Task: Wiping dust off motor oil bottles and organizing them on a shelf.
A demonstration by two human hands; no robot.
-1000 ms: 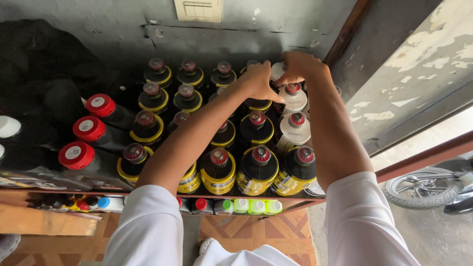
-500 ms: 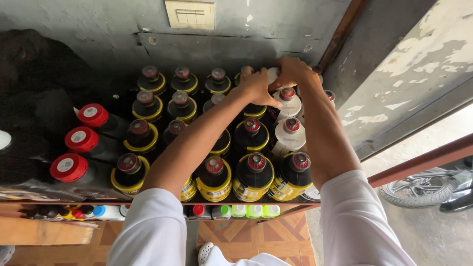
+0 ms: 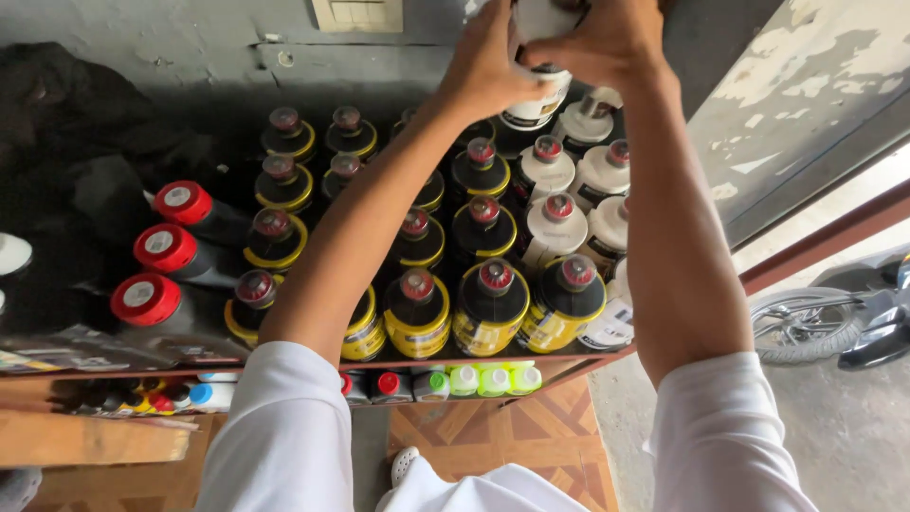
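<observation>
**Both hands on a white bottle, lifted above the shelf rows**

Both hands meet at the top of the view, above the far right corner of the shelf (image 3: 417, 364). The left hand (image 3: 488, 66) wraps the white bottle (image 3: 536, 95) from its left side, fingers curled around the body, thumb side toward the camera. The right hand (image 3: 607, 43) covers the bottle's upper end from above and from the right, fingers pressed down over it; the cap is hidden under that grip. Only the lower part of the bottle shows, hanging below the two hands, with a dark band at its base.

The bottle is held up off the shelf, over the back right bottles, not standing among them. Whether its base touches anything below cannot be told.

On the shelf below the bottle: a cluster of white bottles with red caps (image 3: 555, 223), just beneath and slightly nearer the camera. Left of those, rows of black bottles with yellow bands (image 3: 488, 303) run to the front edge of the shelf. Further left of the shelf's middle, three dark bottles with wide red caps (image 3: 163, 248) lie tilted.

Below the shelf's front edge, a lower row of small bottles, several of them bright green (image 3: 493, 379). Off the shelf's right end, well apart from it, a motorcycle wheel (image 3: 806, 327) on bare ground.

Both forearms wear white sleeves (image 3: 284, 427).
</observation>
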